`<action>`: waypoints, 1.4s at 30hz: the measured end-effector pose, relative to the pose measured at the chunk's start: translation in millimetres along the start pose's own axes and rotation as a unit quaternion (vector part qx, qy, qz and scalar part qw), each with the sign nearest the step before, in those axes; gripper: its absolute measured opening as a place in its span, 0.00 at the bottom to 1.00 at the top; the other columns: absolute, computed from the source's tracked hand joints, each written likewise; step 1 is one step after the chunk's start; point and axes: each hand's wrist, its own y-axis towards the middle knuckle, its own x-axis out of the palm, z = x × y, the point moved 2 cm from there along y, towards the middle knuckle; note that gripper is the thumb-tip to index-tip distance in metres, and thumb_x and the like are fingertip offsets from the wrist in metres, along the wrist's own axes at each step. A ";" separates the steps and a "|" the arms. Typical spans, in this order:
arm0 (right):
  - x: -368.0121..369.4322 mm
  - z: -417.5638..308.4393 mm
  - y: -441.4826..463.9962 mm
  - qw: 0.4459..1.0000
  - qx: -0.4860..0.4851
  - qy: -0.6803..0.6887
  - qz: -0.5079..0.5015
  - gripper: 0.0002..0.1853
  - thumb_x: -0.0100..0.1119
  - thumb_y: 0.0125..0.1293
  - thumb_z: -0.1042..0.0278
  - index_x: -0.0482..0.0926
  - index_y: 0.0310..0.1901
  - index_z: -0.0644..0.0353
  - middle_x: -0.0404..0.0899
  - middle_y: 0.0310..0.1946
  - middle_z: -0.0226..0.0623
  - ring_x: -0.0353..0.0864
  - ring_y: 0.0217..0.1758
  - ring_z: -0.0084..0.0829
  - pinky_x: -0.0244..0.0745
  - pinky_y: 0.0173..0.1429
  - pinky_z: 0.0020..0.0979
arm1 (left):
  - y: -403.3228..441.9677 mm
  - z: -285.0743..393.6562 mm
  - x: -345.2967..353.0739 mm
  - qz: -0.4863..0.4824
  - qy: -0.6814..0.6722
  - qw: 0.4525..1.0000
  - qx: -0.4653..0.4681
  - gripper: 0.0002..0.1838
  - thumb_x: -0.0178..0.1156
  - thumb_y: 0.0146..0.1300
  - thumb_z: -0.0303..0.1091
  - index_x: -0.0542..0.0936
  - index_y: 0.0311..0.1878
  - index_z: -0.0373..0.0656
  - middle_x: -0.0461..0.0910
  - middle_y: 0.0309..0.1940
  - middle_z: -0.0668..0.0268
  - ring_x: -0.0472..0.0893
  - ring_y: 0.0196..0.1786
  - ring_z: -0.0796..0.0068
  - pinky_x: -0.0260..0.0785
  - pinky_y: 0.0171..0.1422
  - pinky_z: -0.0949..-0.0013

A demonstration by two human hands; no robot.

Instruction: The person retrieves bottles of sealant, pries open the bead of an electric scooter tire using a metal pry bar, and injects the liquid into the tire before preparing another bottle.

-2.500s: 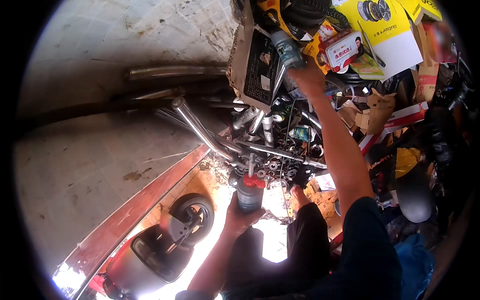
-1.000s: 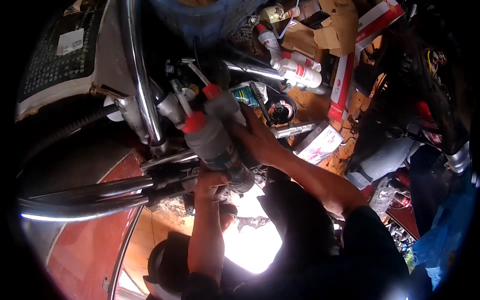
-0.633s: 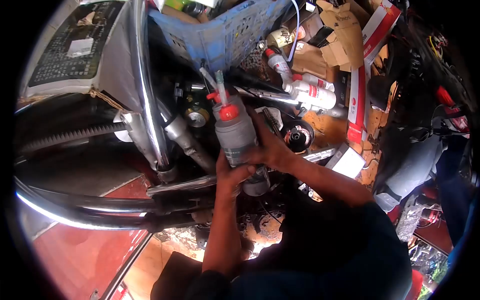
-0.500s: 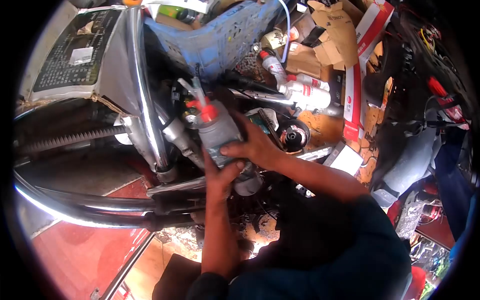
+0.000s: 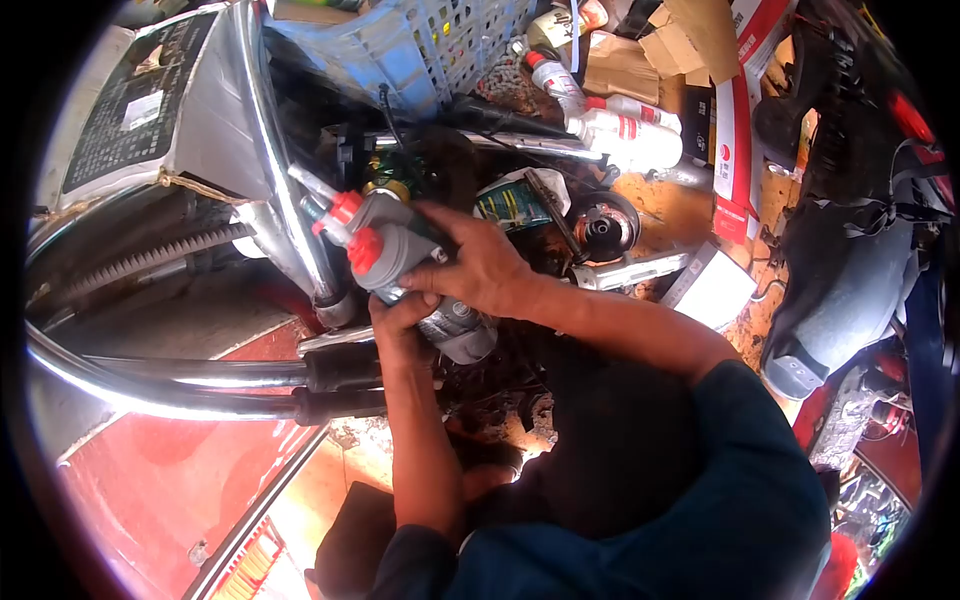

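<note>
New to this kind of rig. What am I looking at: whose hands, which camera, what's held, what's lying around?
There is no machine here: a person works bare-handed, seen by one head-worn camera looking forward and down. The left hand and right hand together hold two grey bottles with red caps, side by side and tilted. Beyond them is a blue plastic crate. Left of it sits a cardboard box with a black label, near curved chrome tubes. To the right, white bottles with red markings, a round black part and a small white box lie among other clutter.
</note>
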 end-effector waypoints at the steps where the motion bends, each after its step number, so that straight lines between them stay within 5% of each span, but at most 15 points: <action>1: 0.8 3.0 3.3 0.990 -0.065 -0.124 0.000 0.42 0.70 0.56 0.39 0.75 0.64 0.65 0.77 0.60 0.54 0.77 0.65 0.43 0.70 0.67 0.38 | -0.4 1.8 -4.1 0.000 -0.003 1.000 0.019 0.36 0.68 0.41 0.29 0.73 0.59 0.32 0.82 0.46 0.57 0.84 0.47 0.62 0.80 0.54 0.61; 4: -28.6 26.0 27.4 0.984 -0.006 0.177 -0.021 0.40 0.61 0.64 0.32 0.76 0.64 0.62 0.77 0.61 0.51 0.76 0.65 0.45 0.69 0.68 0.38 | -8.9 13.3 -2.6 0.025 -0.059 0.993 0.095 0.39 0.69 0.38 0.27 0.72 0.61 0.32 0.83 0.42 0.57 0.85 0.43 0.60 0.81 0.54 0.61; 5: -43.9 40.8 34.0 0.989 0.090 0.097 -0.062 0.32 0.60 0.70 0.43 0.75 0.65 0.60 0.73 0.65 0.51 0.73 0.68 0.48 0.68 0.71 0.39 | -13.7 16.3 -8.0 0.034 -0.061 0.993 0.098 0.41 0.70 0.35 0.26 0.73 0.60 0.32 0.83 0.43 0.58 0.85 0.42 0.60 0.81 0.53 0.62; 8: -26.0 131.0 26.6 0.908 -0.001 -0.392 -0.144 0.43 0.76 0.50 0.54 0.70 0.67 0.61 0.76 0.61 0.47 0.74 0.67 0.47 0.66 0.71 0.46 | -15.7 31.2 -26.6 0.031 -0.054 0.991 0.117 0.43 0.73 0.31 0.26 0.75 0.60 0.32 0.84 0.43 0.58 0.85 0.42 0.61 0.79 0.52 0.64; 11: -33.7 123.8 37.6 0.890 0.035 -0.383 -0.244 0.43 0.78 0.48 0.54 0.71 0.66 0.60 0.77 0.60 0.47 0.74 0.66 0.45 0.64 0.73 0.47 | -12.0 30.4 -46.0 0.046 -0.060 0.990 0.120 0.42 0.73 0.31 0.27 0.75 0.59 0.32 0.84 0.42 0.58 0.85 0.41 0.62 0.79 0.51 0.64; 18: -53.7 99.9 47.2 0.822 0.048 -0.459 -0.333 0.26 0.77 0.45 0.59 0.83 0.48 0.56 0.84 0.49 0.41 0.83 0.56 0.43 0.79 0.58 0.42 | -15.2 43.9 -39.9 -0.029 -0.106 0.985 0.136 0.31 0.70 0.41 0.25 0.76 0.53 0.31 0.84 0.36 0.55 0.86 0.34 0.58 0.83 0.42 0.62; 21: -85.7 72.1 42.9 0.869 0.038 -0.413 -0.268 0.36 0.81 0.39 0.61 0.79 0.54 0.58 0.83 0.48 0.46 0.82 0.55 0.48 0.78 0.60 0.44 | -13.5 43.6 -46.3 -0.018 -0.118 0.984 0.135 0.32 0.71 0.38 0.25 0.75 0.53 0.29 0.83 0.34 0.55 0.84 0.31 0.58 0.81 0.40 0.62; 24: -123.1 52.8 32.4 0.949 0.166 -0.266 -0.040 0.36 0.80 0.42 0.64 0.76 0.57 0.59 0.84 0.48 0.47 0.85 0.52 0.46 0.79 0.58 0.40 | -15.7 41.3 -48.6 -0.065 -0.128 0.982 0.120 0.42 0.75 0.32 0.26 0.73 0.57 0.29 0.84 0.36 0.54 0.85 0.33 0.58 0.82 0.42 0.61; 26: -143.6 56.8 26.9 0.978 0.123 -0.115 0.127 0.34 0.77 0.50 0.70 0.74 0.61 0.59 0.85 0.48 0.43 0.86 0.51 0.39 0.80 0.58 0.35 | -14.0 39.1 -42.8 -0.059 -0.153 0.981 0.104 0.42 0.76 0.32 0.26 0.73 0.58 0.29 0.84 0.37 0.54 0.86 0.34 0.58 0.82 0.43 0.60; 29: -158.1 48.7 26.8 0.948 0.056 0.176 0.258 0.33 0.74 0.56 0.76 0.73 0.65 0.61 0.84 0.49 0.35 0.83 0.51 0.27 0.80 0.58 0.30 | -7.1 39.0 -31.3 -0.087 -0.180 0.976 0.086 0.45 0.77 0.32 0.26 0.72 0.62 0.31 0.84 0.46 0.53 0.86 0.45 0.55 0.81 0.54 0.57; 31: -156.8 59.7 33.1 0.936 0.030 0.177 0.303 0.30 0.73 0.57 0.74 0.75 0.62 0.69 0.85 0.48 0.39 0.84 0.47 0.27 0.79 0.57 0.29 | -4.0 37.8 -12.7 -0.044 -0.161 0.982 0.085 0.48 0.77 0.32 0.26 0.71 0.64 0.31 0.83 0.51 0.52 0.85 0.51 0.54 0.80 0.60 0.56; 33: -149.2 73.0 31.9 0.924 0.136 0.204 0.293 0.29 0.74 0.57 0.71 0.77 0.60 0.67 0.86 0.45 0.39 0.84 0.45 0.28 0.79 0.54 0.30 | 2.1 28.0 -11.9 -0.054 -0.169 0.984 0.032 0.51 0.77 0.32 0.28 0.68 0.67 0.30 0.80 0.57 0.49 0.82 0.57 0.51 0.76 0.65 0.53; 37: -122.1 56.0 8.0 0.929 0.171 0.237 0.227 0.27 0.76 0.54 0.68 0.79 0.55 0.66 0.86 0.43 0.40 0.85 0.42 0.30 0.79 0.50 0.32 | 2.3 15.2 20.8 -0.102 -0.222 0.969 -0.026 0.50 0.73 0.32 0.26 0.68 0.68 0.31 0.80 0.56 0.48 0.82 0.57 0.50 0.76 0.64 0.51; 40: -83.4 82.4 -2.5 0.978 0.146 0.026 0.149 0.27 0.78 0.51 0.66 0.81 0.54 0.61 0.86 0.45 0.40 0.85 0.46 0.32 0.78 0.52 0.35 | 11.7 -15.7 33.5 -0.057 -0.096 0.992 -0.060 0.46 0.74 0.33 0.26 0.72 0.65 0.32 0.84 0.51 0.54 0.84 0.53 0.57 0.76 0.64 0.56; 42: -71.1 73.3 -6.2 0.975 0.165 0.041 0.142 0.27 0.78 0.50 0.66 0.82 0.53 0.63 0.85 0.45 0.41 0.84 0.48 0.34 0.78 0.54 0.36 | 14.3 -23.9 44.1 -0.055 -0.103 0.990 -0.080 0.44 0.74 0.35 0.25 0.73 0.64 0.32 0.85 0.49 0.56 0.85 0.51 0.59 0.76 0.63 0.58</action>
